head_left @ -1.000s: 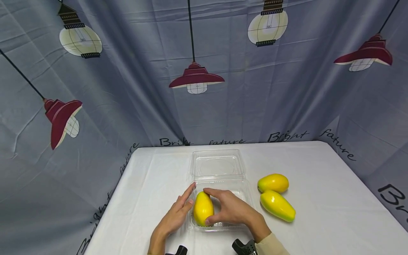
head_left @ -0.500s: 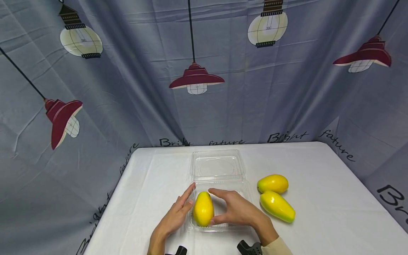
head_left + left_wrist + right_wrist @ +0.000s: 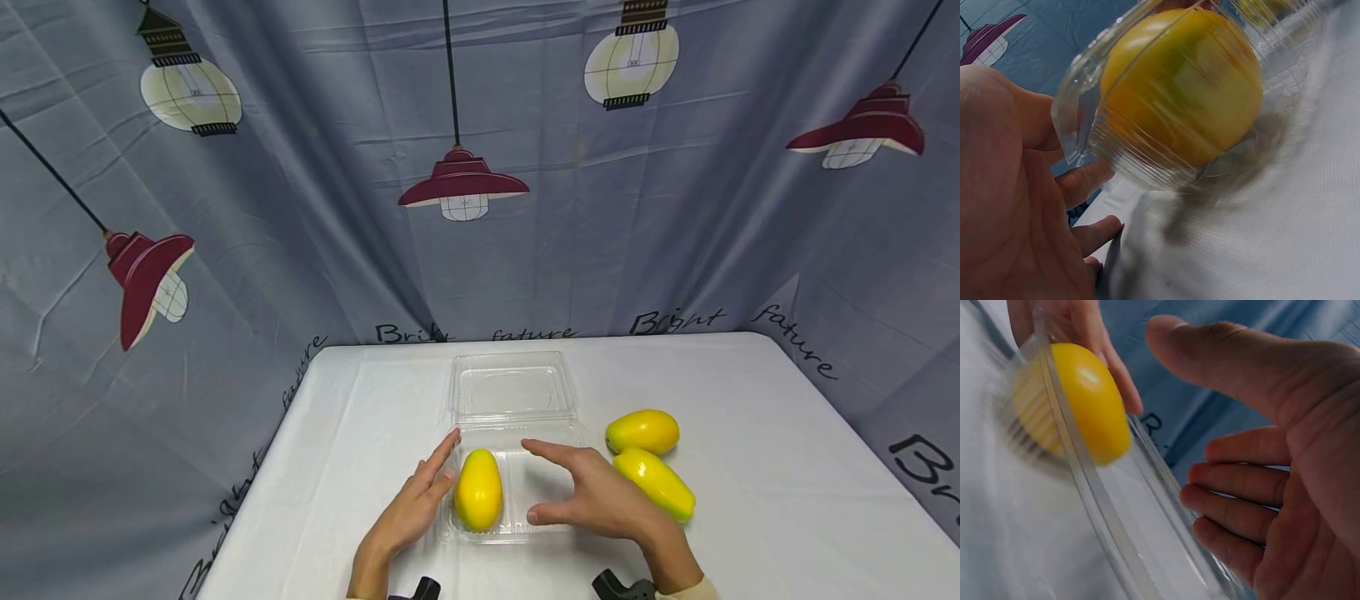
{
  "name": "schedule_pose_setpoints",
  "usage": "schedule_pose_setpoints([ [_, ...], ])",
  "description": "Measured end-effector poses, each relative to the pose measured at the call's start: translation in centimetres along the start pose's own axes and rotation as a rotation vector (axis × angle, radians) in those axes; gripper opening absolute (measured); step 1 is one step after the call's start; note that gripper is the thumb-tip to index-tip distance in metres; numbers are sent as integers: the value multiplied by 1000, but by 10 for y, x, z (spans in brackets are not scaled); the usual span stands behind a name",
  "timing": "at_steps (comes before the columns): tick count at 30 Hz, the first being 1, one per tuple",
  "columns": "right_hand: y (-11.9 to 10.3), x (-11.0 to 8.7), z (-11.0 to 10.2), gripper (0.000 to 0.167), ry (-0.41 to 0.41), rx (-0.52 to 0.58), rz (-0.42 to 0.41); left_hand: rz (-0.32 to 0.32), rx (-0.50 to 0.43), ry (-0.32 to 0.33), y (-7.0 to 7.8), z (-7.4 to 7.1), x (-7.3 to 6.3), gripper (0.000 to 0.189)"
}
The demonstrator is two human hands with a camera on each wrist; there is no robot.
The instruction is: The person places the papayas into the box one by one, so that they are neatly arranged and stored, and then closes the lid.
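Observation:
A clear plastic clamshell box [image 3: 517,537] lies with its lid folded back on the table. Inside its left side rests a glossy yellow papaya-like fruit [image 3: 478,490], narrower end pointing away. My left hand [image 3: 411,508] stands along the box's left edge, fingers extended. In the left wrist view, its fingers [image 3: 1088,181] are at the clear wall, outside the fruit [image 3: 1185,87]. Over the box's right half is my right hand [image 3: 600,496], thumb and fingers spread with nothing between them. The right wrist view shows that palm [image 3: 1310,487] beside the box rim, apart from the fruit [image 3: 1088,406].
Two more yellow fruits lie right of the box, one farther back [image 3: 642,432] and one nearer [image 3: 660,487], partly behind my right hand. The lid [image 3: 513,387] lies flat toward the back. A grey curtain [image 3: 360,208] printed with lamps hangs behind the white table [image 3: 787,500].
My right hand has let go of the fruit in the box and moved right, away from it. The fruit stays in the left side; my left hand has barely moved.

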State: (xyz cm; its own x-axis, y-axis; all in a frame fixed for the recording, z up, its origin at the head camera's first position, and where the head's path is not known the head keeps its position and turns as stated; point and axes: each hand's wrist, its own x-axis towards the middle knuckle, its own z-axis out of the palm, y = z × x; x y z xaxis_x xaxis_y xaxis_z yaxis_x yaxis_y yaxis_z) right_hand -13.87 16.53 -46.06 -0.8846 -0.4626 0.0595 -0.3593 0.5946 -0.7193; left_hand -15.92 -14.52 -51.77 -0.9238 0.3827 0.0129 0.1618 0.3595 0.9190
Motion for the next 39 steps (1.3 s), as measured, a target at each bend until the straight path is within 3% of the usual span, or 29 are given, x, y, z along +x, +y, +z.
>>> schedule_pose_setpoints([
  [10,10,-31,-35,91,84,-64,20,1,18,-4,-1,-1,-1,58],
  [21,19,-54,-62,83,193,-158,101,10,26,-5,-2,-1,0,58],
  [39,61,-104,-91,89,235,-275,221,-7,4,4,2,0,0,56],
])
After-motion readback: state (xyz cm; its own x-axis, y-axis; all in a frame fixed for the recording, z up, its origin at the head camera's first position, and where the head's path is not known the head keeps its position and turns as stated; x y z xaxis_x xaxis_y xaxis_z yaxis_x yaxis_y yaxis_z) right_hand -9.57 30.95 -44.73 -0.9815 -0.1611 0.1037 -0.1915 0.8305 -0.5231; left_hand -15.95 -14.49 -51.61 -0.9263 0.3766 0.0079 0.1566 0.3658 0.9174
